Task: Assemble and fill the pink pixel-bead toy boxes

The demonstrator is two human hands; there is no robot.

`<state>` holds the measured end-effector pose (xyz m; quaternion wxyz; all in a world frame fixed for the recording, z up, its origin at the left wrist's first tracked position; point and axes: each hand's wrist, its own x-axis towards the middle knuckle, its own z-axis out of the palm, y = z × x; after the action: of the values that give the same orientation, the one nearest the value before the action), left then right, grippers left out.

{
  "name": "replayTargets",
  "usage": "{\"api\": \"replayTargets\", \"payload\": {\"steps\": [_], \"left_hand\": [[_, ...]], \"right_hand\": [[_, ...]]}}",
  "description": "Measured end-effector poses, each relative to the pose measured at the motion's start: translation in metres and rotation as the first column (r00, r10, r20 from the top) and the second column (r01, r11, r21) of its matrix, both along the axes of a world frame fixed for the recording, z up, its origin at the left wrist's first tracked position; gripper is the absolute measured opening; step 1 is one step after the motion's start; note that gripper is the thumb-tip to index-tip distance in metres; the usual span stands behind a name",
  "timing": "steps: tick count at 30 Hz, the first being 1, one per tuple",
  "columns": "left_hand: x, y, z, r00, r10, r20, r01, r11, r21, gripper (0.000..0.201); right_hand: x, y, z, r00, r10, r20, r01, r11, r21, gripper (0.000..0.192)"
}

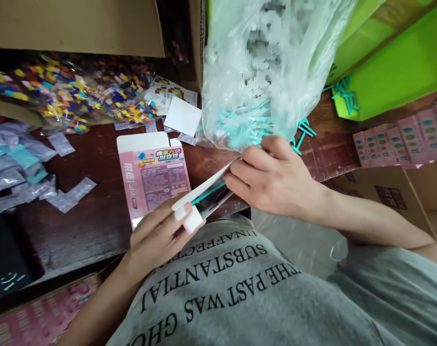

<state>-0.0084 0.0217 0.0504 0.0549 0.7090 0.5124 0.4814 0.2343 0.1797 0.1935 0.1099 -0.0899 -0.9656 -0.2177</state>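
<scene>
Gripping a narrow open box (pixel 206 186) by its near end in the left hand (pixel 161 235), with fingers closed around it and next to a small white flap (pixel 194 221). Holding it tilted above the near edge of the dark red table (pixel 99 166), close in front of the grey shirt (pixel 218 288), with 1 teal stick (pixel 204 196) showing inside. Curling the right hand (pixel 272 178) over the far end of the box, with fingers bent (cannot tell whether pinching anything, with fingertips partly hidden). Just beyond the right hand, bulging with teal sticks and white studded pieces: a clear plastic bag (pixel 301 91). Beside the left hand, lying on the table: a pink box (pixel 155 180) with its white flap open. Farther left, strewn loosely: purple sachets (pixel 65 199), below clear bags of coloured blocks (pixel 85 93). To the right, leaning in a row: more pink boxes (pixel 402 137), near a bright green box (pixel 402 72).
</scene>
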Motion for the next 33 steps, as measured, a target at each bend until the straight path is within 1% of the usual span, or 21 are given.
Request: {"api": "replayTargets", "payload": {"steps": [2, 3, 4, 6, 9, 11, 13, 15, 17, 20, 23, 25, 27, 29, 31, 33], "left_hand": [[0.001, 0.005, 0.001, 0.997, -0.003, -0.083, 0.012, 0.994, 0.112, 0.074], [0.002, 0.006, 0.000, 0.996, 0.019, -0.086, -0.008, 0.992, 0.127, 0.076], [0.002, 0.008, 0.000, 0.997, 0.043, -0.057, -0.037, 0.994, 0.102, 0.076], [0.003, 0.010, -0.001, 0.998, 0.063, 0.021, -0.064, 0.997, 0.031, 0.072], [0.004, 0.014, 0.001, 0.995, 0.011, 0.096, -0.008, 1.000, -0.028, 0.066], [0.004, 0.017, 0.003, 0.994, -0.023, 0.110, 0.026, 0.999, -0.027, 0.068], [0.001, 0.018, 0.004, 0.995, -0.011, 0.098, 0.011, 1.000, 0.003, 0.077], [-0.002, 0.019, 0.005, 0.996, 0.013, 0.088, -0.016, 0.999, 0.028, 0.083], [-0.004, 0.019, 0.005, 0.995, 0.006, 0.097, -0.009, 0.999, 0.034, 0.083], [-0.002, 0.021, 0.007, 0.991, -0.035, 0.130, 0.037, 0.999, -0.013, 0.077], [0.002, 0.022, 0.010, 0.992, -0.028, 0.127, 0.040, 0.995, -0.094, 0.074], [0.004, 0.022, 0.009, 0.991, -0.013, 0.137, 0.034, 0.988, -0.150, 0.074], [0.003, 0.022, 0.006, 0.985, -0.022, 0.174, 0.057, 0.978, -0.201, 0.073], [0.000, 0.023, 0.002, 0.978, -0.036, 0.208, 0.086, 0.969, -0.234, 0.073], [-0.002, 0.025, -0.002, 0.974, -0.045, 0.221, 0.101, 0.963, -0.251, 0.075], [-0.004, 0.027, -0.004, 0.972, -0.048, 0.228, 0.108, 0.961, -0.255, 0.074]], "right_hand": [[-0.002, 0.006, 0.003, 0.997, 0.064, 0.037, -0.065, 0.998, 0.012, 0.033], [-0.002, 0.008, 0.005, 0.994, 0.095, 0.049, -0.096, 0.995, 0.005, 0.033], [-0.003, 0.010, 0.007, 0.991, 0.125, 0.054, -0.124, 0.992, -0.015, 0.033], [-0.006, 0.010, 0.008, 0.984, 0.174, 0.039, -0.170, 0.981, -0.097, 0.032], [-0.011, 0.008, 0.003, 0.973, 0.230, -0.027, -0.230, 0.945, -0.234, 0.031], [-0.011, 0.009, 0.000, 0.977, 0.212, -0.029, -0.210, 0.932, -0.296, 0.027], [-0.008, 0.013, -0.001, 0.989, 0.150, 0.014, -0.138, 0.939, -0.316, 0.025], [-0.004, 0.017, 0.000, 0.993, 0.106, 0.056, -0.086, 0.957, -0.278, 0.026], [-0.002, 0.021, 0.000, 0.994, 0.091, 0.063, -0.077, 0.977, -0.198, 0.028], [-0.006, 0.024, -0.004, 0.994, 0.091, 0.051, -0.086, 0.991, -0.107, 0.030], [-0.010, 0.027, -0.007, 0.988, 0.123, 0.096, -0.116, 0.990, -0.078, 0.033], [-0.009, 0.032, -0.003, 0.981, 0.140, 0.132, -0.131, 0.989, -0.075, 0.033], [-0.007, 0.038, 0.004, 0.978, 0.131, 0.162, -0.117, 0.988, -0.098, 0.033], [-0.005, 0.045, 0.013, 0.974, 0.125, 0.191, -0.097, 0.984, -0.151, 0.031], [-0.004, 0.052, 0.019, 0.968, 0.134, 0.213, -0.084, 0.970, -0.229, 0.031], [-0.006, 0.057, 0.023, 0.959, 0.162, 0.230, -0.083, 0.944, -0.318, 0.034]]}}
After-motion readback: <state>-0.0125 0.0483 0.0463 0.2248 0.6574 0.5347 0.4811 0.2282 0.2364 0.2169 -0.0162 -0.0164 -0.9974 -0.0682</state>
